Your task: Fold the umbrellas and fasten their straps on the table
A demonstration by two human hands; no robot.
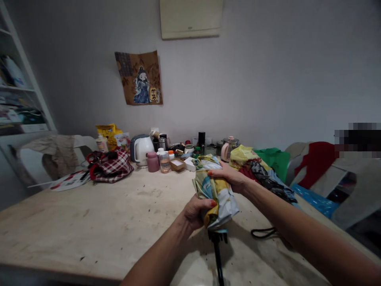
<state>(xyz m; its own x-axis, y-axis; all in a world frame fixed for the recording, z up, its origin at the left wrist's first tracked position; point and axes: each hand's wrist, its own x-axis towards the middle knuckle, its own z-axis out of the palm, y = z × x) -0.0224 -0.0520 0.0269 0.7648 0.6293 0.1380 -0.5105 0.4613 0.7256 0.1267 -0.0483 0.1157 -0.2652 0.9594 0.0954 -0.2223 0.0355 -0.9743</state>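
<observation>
A folding umbrella [220, 194] with a yellow, white and blue canopy is held above the table, its cloth gathered in loose folds. Its black shaft [218, 258] points down toward me and runs out of the bottom of the view. My left hand [196, 210] grips the lower left side of the canopy, thumb across the cloth. Higher up, my right hand [229, 176] is closed round the right side, thumb over the folds. The fingers behind the cloth are hidden from me. A black cord loop [263, 233] shows on the table by my right forearm.
Along the back of the pale table [119, 222] stand a white kettle [144, 150], a pink jar [152, 162], bottles and small boxes. A checked bag [114, 167] and a fan [70, 180] lie left. Folded umbrellas [264, 174] and a blue plastic bag [315, 200] lie right, near chairs.
</observation>
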